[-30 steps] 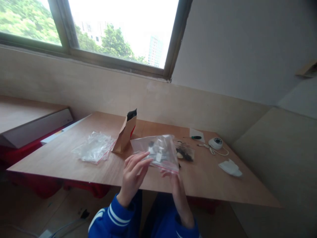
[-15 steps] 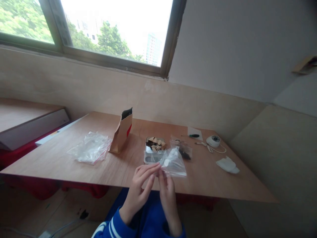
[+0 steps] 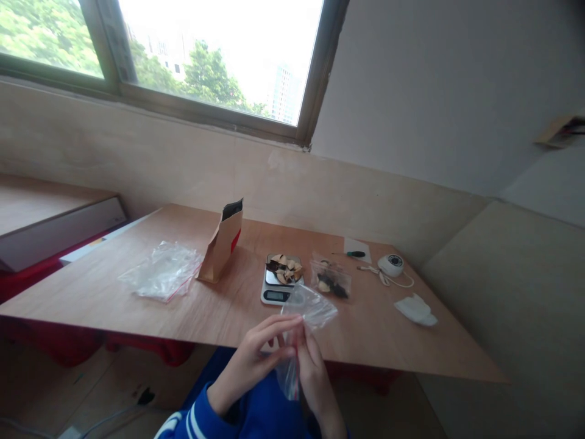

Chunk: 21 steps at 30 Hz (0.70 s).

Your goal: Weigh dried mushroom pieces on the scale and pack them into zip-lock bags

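Observation:
My left hand (image 3: 256, 356) and my right hand (image 3: 313, 372) meet just below the near edge of the wooden table (image 3: 219, 305), both pinching a clear zip bag (image 3: 306, 317) with a red seal strip. The bag stands crumpled between my fingertips. Beyond it on the table sits a small white digital scale (image 3: 278, 286) with a pile of brown and white pieces (image 3: 284, 269) on its platform. To the right of the scale lies a filled clear bag (image 3: 331, 281) with dark and pale contents.
An open brown paper pouch (image 3: 222, 244) stands left of the scale. A heap of empty clear zip bags (image 3: 159, 277) lies further left. At the far right are a green-handled screwdriver (image 3: 359, 253), a small white round device with a cable (image 3: 390, 265) and a crumpled white tissue (image 3: 415, 310).
The bag has come down from in front of the scale toward me, and both hands have drawn close together on it. The scale and its pile came into full view.

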Each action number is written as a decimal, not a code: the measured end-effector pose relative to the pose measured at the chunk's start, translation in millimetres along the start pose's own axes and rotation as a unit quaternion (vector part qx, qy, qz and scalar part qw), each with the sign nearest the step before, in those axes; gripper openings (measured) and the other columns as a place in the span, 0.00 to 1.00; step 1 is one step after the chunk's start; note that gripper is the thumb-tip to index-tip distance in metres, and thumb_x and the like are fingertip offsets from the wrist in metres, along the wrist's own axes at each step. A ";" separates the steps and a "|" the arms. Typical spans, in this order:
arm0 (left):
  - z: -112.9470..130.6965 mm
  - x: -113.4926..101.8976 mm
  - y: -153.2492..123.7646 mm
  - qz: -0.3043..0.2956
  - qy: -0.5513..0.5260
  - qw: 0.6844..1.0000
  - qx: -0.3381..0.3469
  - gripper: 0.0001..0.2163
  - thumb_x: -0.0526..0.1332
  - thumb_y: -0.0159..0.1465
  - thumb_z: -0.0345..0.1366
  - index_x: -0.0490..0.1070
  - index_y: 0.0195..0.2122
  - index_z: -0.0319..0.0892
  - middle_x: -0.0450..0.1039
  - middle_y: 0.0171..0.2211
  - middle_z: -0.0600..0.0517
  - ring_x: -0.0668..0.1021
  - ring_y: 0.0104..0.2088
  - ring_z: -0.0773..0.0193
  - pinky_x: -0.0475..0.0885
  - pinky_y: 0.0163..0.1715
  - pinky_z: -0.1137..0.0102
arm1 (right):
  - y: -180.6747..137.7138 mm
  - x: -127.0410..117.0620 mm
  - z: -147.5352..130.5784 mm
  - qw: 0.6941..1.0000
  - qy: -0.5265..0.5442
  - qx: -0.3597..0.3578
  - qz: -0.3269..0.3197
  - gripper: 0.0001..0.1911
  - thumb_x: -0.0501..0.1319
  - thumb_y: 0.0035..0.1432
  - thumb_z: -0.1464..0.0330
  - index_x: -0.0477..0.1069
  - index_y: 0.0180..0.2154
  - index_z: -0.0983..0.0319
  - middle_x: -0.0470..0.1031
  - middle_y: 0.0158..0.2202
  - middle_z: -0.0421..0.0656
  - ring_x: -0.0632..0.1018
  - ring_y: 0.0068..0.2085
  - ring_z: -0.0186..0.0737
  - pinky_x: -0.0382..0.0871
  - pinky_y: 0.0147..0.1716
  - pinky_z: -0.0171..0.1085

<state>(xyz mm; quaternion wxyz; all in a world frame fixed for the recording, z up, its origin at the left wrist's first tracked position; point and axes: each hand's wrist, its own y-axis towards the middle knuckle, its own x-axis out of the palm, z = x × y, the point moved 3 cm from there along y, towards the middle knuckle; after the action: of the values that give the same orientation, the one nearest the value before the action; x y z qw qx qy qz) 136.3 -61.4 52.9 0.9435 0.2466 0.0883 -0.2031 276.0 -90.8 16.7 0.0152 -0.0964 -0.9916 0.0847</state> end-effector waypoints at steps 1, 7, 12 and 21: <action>-1.3 -1.3 0.3 0.013 0.010 1.000 0.002 0.18 0.62 0.61 0.36 0.70 0.53 0.50 0.74 0.49 0.45 0.77 0.39 0.60 0.72 0.33 0.71 | 0.9 1.8 -1.5 1.000 -0.013 0.000 -0.017 0.33 0.58 0.52 0.45 0.70 0.52 0.59 0.71 0.55 0.46 0.66 0.60 0.50 0.61 0.55 0.42; -6.6 -34.2 0.1 0.260 0.102 0.960 0.005 0.04 0.62 0.61 0.36 0.77 0.34 0.46 0.76 0.29 0.53 0.74 0.30 0.65 0.68 0.31 0.72 | 18.0 -7.0 -14.1 0.988 -0.099 -0.026 -0.112 0.26 0.52 0.57 0.45 0.68 0.31 0.60 0.68 0.26 0.39 0.71 0.30 0.36 0.65 0.31 0.34; -8.8 -57.5 9.0 0.364 0.135 0.921 -0.025 0.06 0.63 0.59 0.40 0.76 0.35 0.45 0.74 0.30 0.54 0.71 0.30 0.65 0.67 0.33 0.71 | 41.6 -26.9 -34.9 0.972 -0.093 -0.072 -0.206 0.24 0.49 0.60 0.47 0.68 0.35 0.60 0.68 0.27 0.39 0.71 0.31 0.37 0.67 0.36 0.36; -13.5 -61.0 14.8 0.390 0.071 0.914 -0.083 0.18 0.57 0.62 0.47 0.73 0.49 0.44 0.74 0.41 0.49 0.75 0.37 0.62 0.70 0.36 0.69 | 150.6 13.3 -37.4 0.884 -0.411 -0.220 0.030 0.36 0.60 0.53 0.54 0.58 0.59 0.65 0.52 0.64 0.58 0.50 0.66 0.58 0.46 0.61 0.54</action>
<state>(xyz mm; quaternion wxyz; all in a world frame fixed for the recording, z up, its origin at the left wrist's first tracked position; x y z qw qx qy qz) 86.7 -22.1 63.9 0.9561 0.1959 0.0681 0.2072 293.0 63.6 28.0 -0.4180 -0.0835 -0.8987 -0.1034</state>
